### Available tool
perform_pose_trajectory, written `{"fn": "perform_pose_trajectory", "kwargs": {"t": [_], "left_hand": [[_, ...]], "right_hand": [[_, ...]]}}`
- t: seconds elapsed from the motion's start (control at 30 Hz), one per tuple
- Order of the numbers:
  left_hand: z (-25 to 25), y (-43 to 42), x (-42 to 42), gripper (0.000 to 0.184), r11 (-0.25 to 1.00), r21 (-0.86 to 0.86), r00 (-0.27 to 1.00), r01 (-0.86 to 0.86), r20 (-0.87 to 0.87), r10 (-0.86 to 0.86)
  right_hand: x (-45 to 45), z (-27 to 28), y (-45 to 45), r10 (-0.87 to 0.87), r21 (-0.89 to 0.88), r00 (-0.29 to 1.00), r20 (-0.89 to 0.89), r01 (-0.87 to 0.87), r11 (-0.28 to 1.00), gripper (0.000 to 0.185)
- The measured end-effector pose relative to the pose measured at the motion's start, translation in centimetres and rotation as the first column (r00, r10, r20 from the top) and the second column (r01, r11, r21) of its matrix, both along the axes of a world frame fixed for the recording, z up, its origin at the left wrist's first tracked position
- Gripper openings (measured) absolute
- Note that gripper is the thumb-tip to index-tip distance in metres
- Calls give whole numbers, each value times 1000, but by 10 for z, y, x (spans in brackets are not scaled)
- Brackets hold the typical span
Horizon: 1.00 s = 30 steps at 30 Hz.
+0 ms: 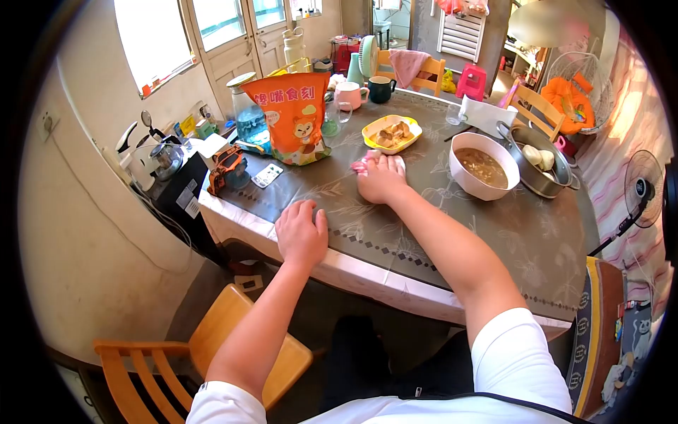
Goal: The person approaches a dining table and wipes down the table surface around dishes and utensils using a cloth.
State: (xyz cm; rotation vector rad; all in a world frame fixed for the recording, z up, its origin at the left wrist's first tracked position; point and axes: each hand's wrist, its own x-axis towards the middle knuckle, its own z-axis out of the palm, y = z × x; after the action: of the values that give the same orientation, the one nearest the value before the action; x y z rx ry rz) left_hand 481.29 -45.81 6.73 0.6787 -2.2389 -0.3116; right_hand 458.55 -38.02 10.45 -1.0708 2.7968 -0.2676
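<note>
My right hand (pixel 382 179) presses a small pink-and-white cloth (pixel 361 166) against the grey patterned tablecloth (pixel 417 226); most of the cloth is hidden under my palm and fingers. Just beyond it stands a yellow-rimmed dish (pixel 393 135) with brown pieces of food. Near the front edge of the table, my left hand (pixel 301 234) lies palm down with its fingers stretched out and nothing in it. An orange snack bag (pixel 293 120) stands upright past my left hand, with a blister pack of pills (pixel 268 176) lying in front of it.
To the right are a white bowl of soup (pixel 483 167) and a metal pot (pixel 541 161) holding pale buns. Mugs (pixel 382 90), a glass cup (pixel 339 113) and a blue-filled jug (pixel 251 116) stand farther back. A wooden chair (pixel 244 332) is at my left.
</note>
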Motion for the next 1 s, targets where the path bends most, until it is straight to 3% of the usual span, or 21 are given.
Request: {"fn": "perform_pose_trajectory", "kwargs": {"t": [0.2, 0.33, 0.57, 0.67, 0.73, 0.77, 0.8, 0.9, 1.0], "left_hand": [[-2, -4, -1, 24, 1000, -13, 1000, 5, 2, -5], [-4, -5, -2, 24, 999, -31, 1000, -18, 7, 18], [0, -2, -1, 27, 1000, 7, 999, -16, 40, 16], [-9, -5, -4, 27, 999, -18, 999, -41, 23, 42], [-7, -4, -3, 28, 999, -1, 998, -47, 39, 47], [-6, -4, -3, 28, 999, -5, 998, -44, 37, 44], [-6, -4, -3, 28, 999, -5, 999, -43, 34, 43], [-5, -2, -2, 28, 998, 6, 997, -56, 45, 55], [-5, -3, -3, 27, 998, 5, 996, -68, 56, 67]], "right_hand": [[4, 0, -66, 55, -67, 998, -5, -55, 996, 69], [34, -13, -73, 231, -81, 970, -78, -237, 968, 67], [80, -6, 30, 547, -95, 830, -111, -557, 825, 67], [66, -28, 74, 569, -52, 790, -226, -593, 803, 66], [50, -7, 97, 510, -56, 856, -86, -515, 856, 65], [32, -20, 104, 405, -33, 901, -155, -415, 909, 65], [38, 3, 117, 307, -6, 948, -81, -309, 951, 66], [53, -5, 117, 70, -32, 990, -126, -74, 997, 66], [96, 2, 101, 189, 65, 980, -60, -185, 981, 69]]}}
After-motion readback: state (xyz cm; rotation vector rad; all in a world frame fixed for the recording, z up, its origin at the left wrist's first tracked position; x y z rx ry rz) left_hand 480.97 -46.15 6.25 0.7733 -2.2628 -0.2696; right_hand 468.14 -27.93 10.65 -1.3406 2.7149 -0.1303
